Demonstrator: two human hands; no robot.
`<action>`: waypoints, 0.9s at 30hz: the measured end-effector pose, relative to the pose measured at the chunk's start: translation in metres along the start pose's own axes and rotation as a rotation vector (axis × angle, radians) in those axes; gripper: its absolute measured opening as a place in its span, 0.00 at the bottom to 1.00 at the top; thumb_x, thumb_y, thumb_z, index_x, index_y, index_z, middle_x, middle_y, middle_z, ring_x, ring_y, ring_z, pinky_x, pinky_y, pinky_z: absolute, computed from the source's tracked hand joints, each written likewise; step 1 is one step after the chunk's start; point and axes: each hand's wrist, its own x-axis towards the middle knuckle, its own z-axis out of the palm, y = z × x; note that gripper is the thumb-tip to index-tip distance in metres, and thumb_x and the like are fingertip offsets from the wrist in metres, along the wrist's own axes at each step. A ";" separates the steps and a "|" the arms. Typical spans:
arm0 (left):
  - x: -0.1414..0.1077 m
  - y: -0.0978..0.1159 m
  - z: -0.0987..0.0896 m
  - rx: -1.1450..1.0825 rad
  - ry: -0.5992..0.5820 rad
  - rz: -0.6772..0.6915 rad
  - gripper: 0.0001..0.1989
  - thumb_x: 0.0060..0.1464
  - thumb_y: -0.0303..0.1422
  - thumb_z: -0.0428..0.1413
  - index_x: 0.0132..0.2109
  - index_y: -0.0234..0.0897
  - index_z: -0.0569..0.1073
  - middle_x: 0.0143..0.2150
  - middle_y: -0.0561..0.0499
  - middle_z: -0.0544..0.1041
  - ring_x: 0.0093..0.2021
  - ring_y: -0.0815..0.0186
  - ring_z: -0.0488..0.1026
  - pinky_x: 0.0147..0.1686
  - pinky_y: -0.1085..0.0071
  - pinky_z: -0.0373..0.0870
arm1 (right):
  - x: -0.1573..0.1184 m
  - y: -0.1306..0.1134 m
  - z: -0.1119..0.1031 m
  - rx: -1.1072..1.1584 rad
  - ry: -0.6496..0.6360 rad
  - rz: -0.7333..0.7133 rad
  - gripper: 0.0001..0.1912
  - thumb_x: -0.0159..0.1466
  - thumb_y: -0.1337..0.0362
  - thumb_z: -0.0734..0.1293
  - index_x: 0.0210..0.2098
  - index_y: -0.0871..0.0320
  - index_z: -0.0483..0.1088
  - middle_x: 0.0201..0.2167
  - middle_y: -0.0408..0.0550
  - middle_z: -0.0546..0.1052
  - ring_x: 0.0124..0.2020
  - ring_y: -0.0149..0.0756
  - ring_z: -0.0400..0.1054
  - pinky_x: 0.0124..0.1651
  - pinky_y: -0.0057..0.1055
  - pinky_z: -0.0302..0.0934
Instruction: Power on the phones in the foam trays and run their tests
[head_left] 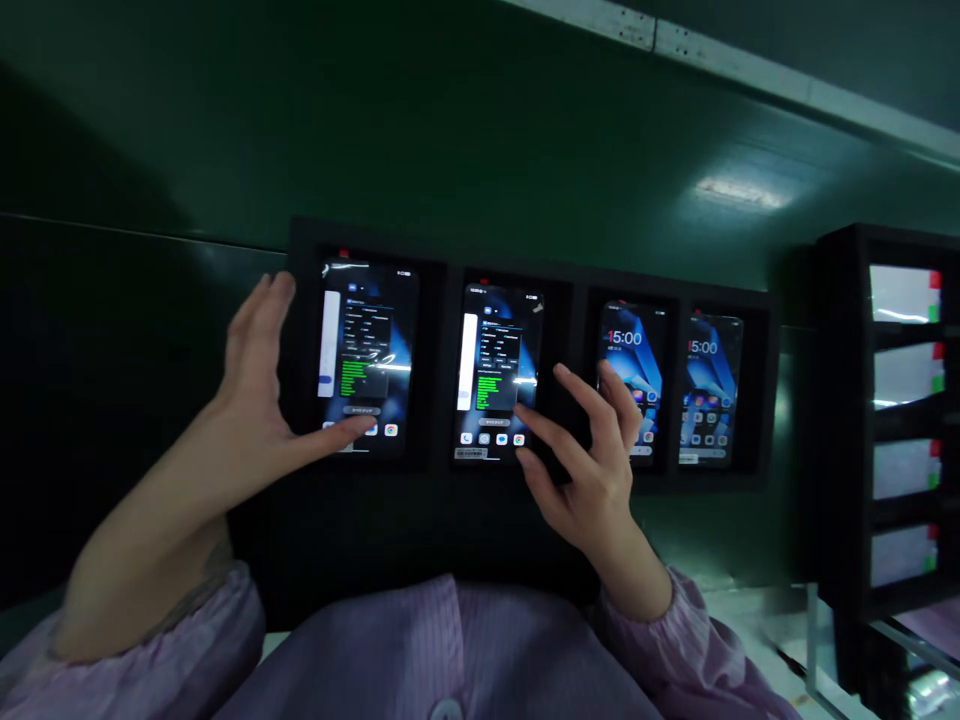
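Several smartphones lie face up in the compartments of a black tray. The leftmost phone [367, 350] has a lit screen with a recent-apps view and green text. My left hand [255, 390] is open at its left side, the thumb reaching over the lower screen and the fingers by the tray rim. A similar view shows on the second phone [491, 370], whose lower right edge is nearest my right hand's [589, 450] thumb and index finger. That hand is open, its other fingers bent over the divider and the third phone [630, 350], which shows 15:00.
The rightmost phone [712, 390] displays a home screen with 15:00. Under the black tray [761, 400] is a dark green work surface [480, 150]. Farther right stands another black tray [840, 400] holding several lit devices with red and green marks. A metal strip [720, 60] crosses the top.
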 end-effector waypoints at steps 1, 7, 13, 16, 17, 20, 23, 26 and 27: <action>0.001 0.002 0.000 -0.073 0.008 0.004 0.68 0.37 0.72 0.65 0.78 0.55 0.46 0.81 0.41 0.47 0.78 0.32 0.48 0.70 0.25 0.49 | 0.000 -0.001 0.001 -0.024 -0.019 0.006 0.13 0.74 0.61 0.66 0.55 0.56 0.76 0.66 0.58 0.68 0.74 0.62 0.52 0.70 0.62 0.58; 0.005 0.015 0.003 -0.332 0.080 -0.155 0.54 0.46 0.60 0.68 0.75 0.56 0.57 0.77 0.46 0.61 0.76 0.44 0.58 0.75 0.39 0.56 | 0.000 -0.004 0.004 -0.089 -0.103 0.018 0.19 0.72 0.59 0.69 0.61 0.55 0.71 0.72 0.59 0.59 0.77 0.70 0.43 0.73 0.71 0.50; 0.006 0.005 -0.002 -0.197 0.022 -0.139 0.68 0.37 0.69 0.66 0.78 0.52 0.48 0.79 0.40 0.54 0.77 0.37 0.55 0.72 0.32 0.55 | 0.001 -0.003 0.004 -0.086 -0.089 0.008 0.18 0.75 0.55 0.64 0.61 0.53 0.70 0.70 0.61 0.61 0.77 0.68 0.41 0.72 0.72 0.51; 0.007 0.002 -0.006 -0.188 -0.029 -0.123 0.70 0.37 0.71 0.66 0.79 0.52 0.46 0.80 0.42 0.51 0.78 0.39 0.53 0.73 0.33 0.54 | 0.002 -0.002 0.003 -0.064 -0.063 -0.002 0.16 0.76 0.56 0.64 0.59 0.55 0.71 0.69 0.61 0.62 0.78 0.66 0.41 0.73 0.69 0.51; 0.007 0.003 -0.006 -0.193 -0.032 -0.138 0.70 0.36 0.71 0.65 0.79 0.52 0.46 0.80 0.43 0.52 0.78 0.39 0.54 0.73 0.34 0.55 | 0.002 -0.001 0.003 -0.060 -0.061 -0.004 0.16 0.76 0.56 0.64 0.58 0.55 0.71 0.69 0.61 0.62 0.78 0.66 0.41 0.73 0.69 0.51; 0.010 0.010 -0.003 -0.112 0.028 -0.210 0.72 0.33 0.73 0.64 0.78 0.45 0.50 0.79 0.38 0.54 0.76 0.37 0.56 0.72 0.33 0.58 | 0.001 -0.002 0.003 -0.052 -0.081 -0.007 0.16 0.75 0.56 0.65 0.59 0.55 0.72 0.70 0.60 0.61 0.78 0.67 0.40 0.73 0.69 0.50; 0.011 0.026 0.004 0.052 0.108 -0.179 0.71 0.36 0.70 0.62 0.78 0.34 0.51 0.77 0.31 0.55 0.77 0.33 0.53 0.73 0.31 0.52 | 0.001 -0.005 0.004 -0.065 -0.123 -0.011 0.17 0.74 0.56 0.66 0.60 0.54 0.73 0.72 0.60 0.60 0.78 0.69 0.38 0.72 0.72 0.50; 0.009 0.044 0.012 0.110 0.115 -0.110 0.66 0.40 0.61 0.63 0.78 0.34 0.49 0.76 0.32 0.56 0.78 0.37 0.49 0.74 0.34 0.49 | 0.002 -0.006 0.006 -0.084 -0.155 0.000 0.17 0.75 0.56 0.66 0.60 0.54 0.73 0.72 0.61 0.60 0.79 0.70 0.35 0.71 0.74 0.50; 0.008 0.048 0.014 0.115 0.120 -0.121 0.65 0.40 0.59 0.64 0.78 0.35 0.50 0.76 0.33 0.56 0.78 0.37 0.49 0.74 0.34 0.50 | 0.002 -0.006 0.007 -0.083 -0.146 0.012 0.17 0.75 0.57 0.66 0.59 0.55 0.74 0.72 0.61 0.60 0.79 0.69 0.36 0.72 0.73 0.50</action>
